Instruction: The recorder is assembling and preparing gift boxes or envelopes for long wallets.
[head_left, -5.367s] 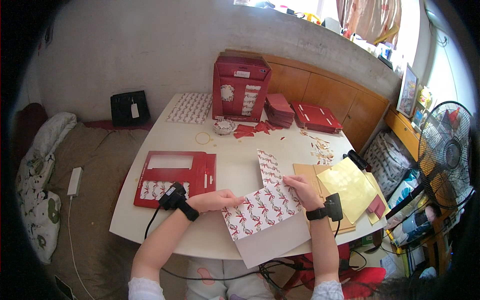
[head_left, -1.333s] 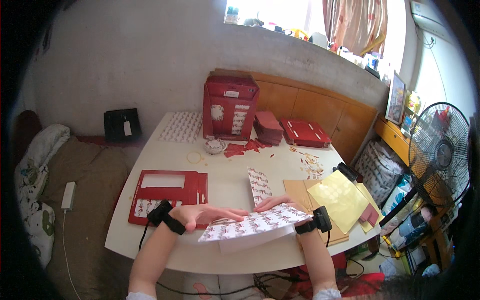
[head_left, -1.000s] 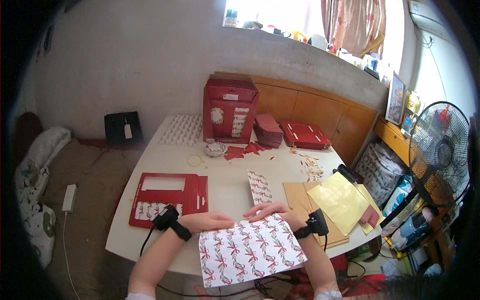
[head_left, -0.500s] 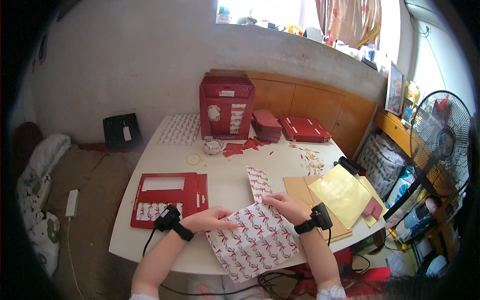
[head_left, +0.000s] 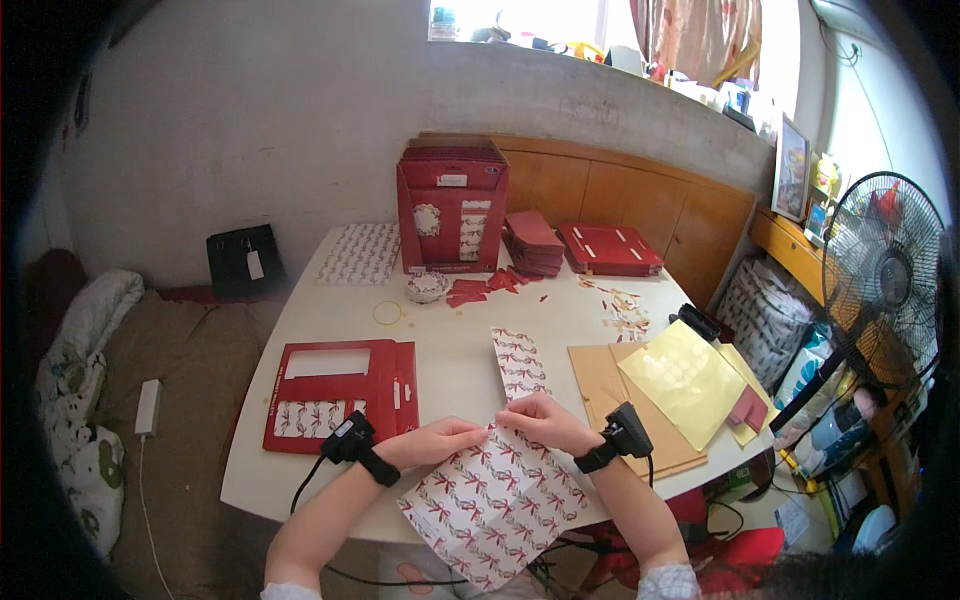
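A white sheet of paper (head_left: pixel 490 510) printed with red bows and wreaths hangs slantwise over the table's front edge. Its upper edge is pinched by my left hand (head_left: pixel 440 442), fingers closed. Close beside that, my right hand (head_left: pixel 548 420) is also closed on the paper near its top corner. Just beyond the right hand lies a strip of the same patterned paper (head_left: pixel 520 362); the hand hides whether it joins the sheet. To the left of my left hand lies a flat red card folder (head_left: pixel 392 385) with a cut-out window.
A red carton (head_left: pixel 452 230) stands at the back, beside red card stacks (head_left: pixel 535 245) and red boards (head_left: pixel 610 250). Red scraps (head_left: pixel 480 288) and a small patterned bowl (head_left: pixel 428 288) lie before it. Yellow sheets (head_left: pixel 680 380) cover brown card at right, near a fan (head_left: pixel 885 280).
Both hands have come closer together along the sheet's top edge; the left moved right and the right slightly left. The sheet has turned and sits a little lower.
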